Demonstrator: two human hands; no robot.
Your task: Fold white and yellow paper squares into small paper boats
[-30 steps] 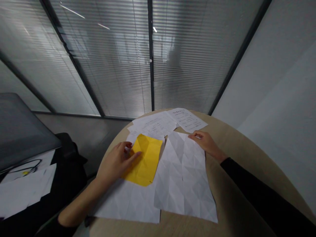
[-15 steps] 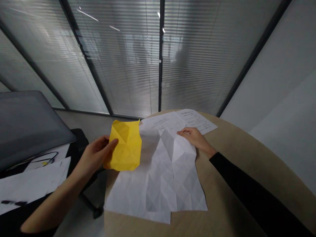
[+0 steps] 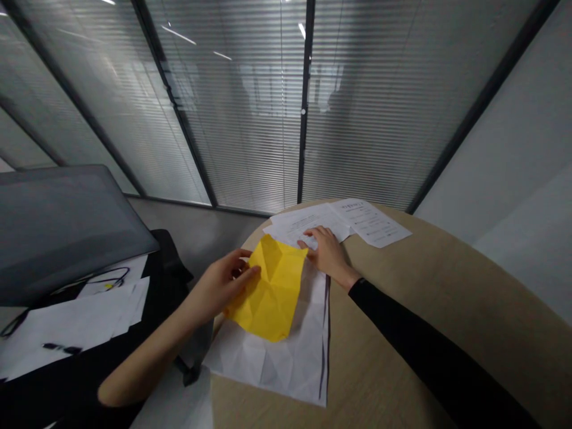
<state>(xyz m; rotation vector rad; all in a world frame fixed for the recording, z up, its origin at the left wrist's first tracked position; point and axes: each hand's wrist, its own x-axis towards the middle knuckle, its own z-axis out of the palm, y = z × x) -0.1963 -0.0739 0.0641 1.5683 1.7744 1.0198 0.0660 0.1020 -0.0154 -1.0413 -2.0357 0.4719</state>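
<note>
A creased yellow sheet of paper [image 3: 274,292] is pinched at its left edge by my left hand [image 3: 227,283], thumb on top. It hangs over the creased white sheets [image 3: 268,369], which lie on the table one on another with nearly matching edges. My right hand [image 3: 328,253] is at the yellow sheet's upper right corner, thumb and fingers apart. Whether its thumb touches that corner I cannot tell. The upper part of the white sheets is hidden behind the yellow one.
Printed sheets [image 3: 370,221] lie at the far edge of the round wooden table [image 3: 402,333]. To the left stands a black desk with a monitor [image 3: 67,232], loose papers [image 3: 67,322], a cable and a pen [image 3: 62,348]. A glass partition with blinds rises behind.
The creased white sheet on the right has shifted left onto the other white sheet. My left hand brought the yellow paper rightward over them. My right hand's fingers have spread.
</note>
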